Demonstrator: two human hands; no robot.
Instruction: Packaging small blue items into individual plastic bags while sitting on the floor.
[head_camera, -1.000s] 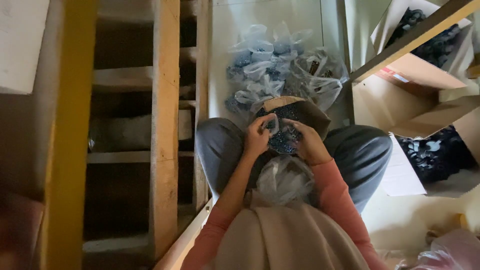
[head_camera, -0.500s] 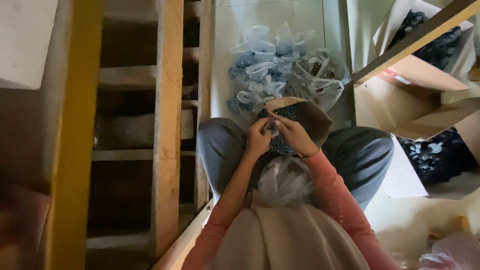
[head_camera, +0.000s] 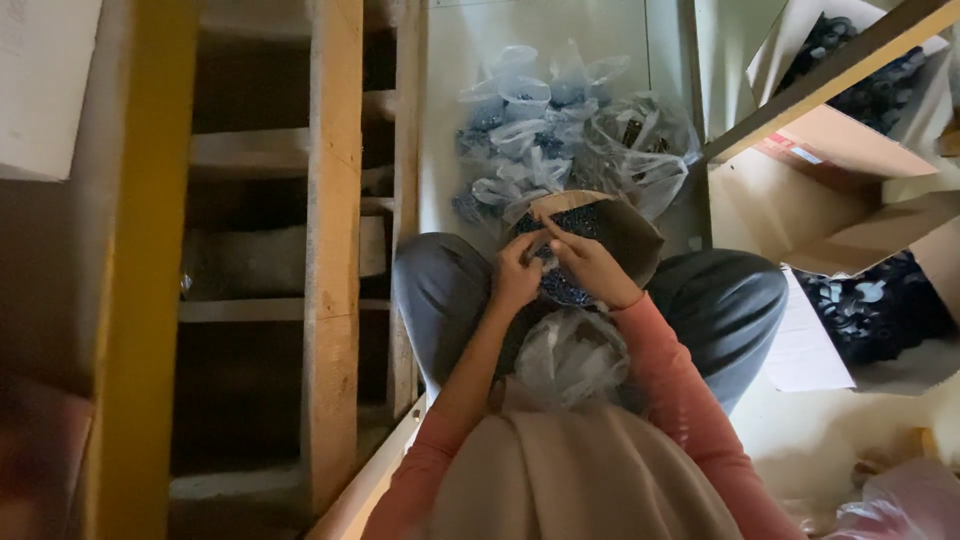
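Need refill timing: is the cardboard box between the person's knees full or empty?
Not empty: small dark blue pieces show inside the cardboard box; how full, cannot tell.

Access around the lap: hemmed in
Wooden frame (head_camera: 330, 250) blocks leftward; tied plastic bags (head_camera: 560, 130) crowd ahead; cardboard boxes (head_camera: 850, 170) close rightward; floor strip (head_camera: 445, 120) free.

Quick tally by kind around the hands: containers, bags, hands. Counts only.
Hands: 2, left hand and right hand, both over the brown tray of small dark blue parts
Brown trays: 1
Clear bag in the lap: 1
Heap of filled clear bags on the floor: 1 heap, bags too overlapped to count
Open cardboard boxes of dark parts: 2
Total: 7
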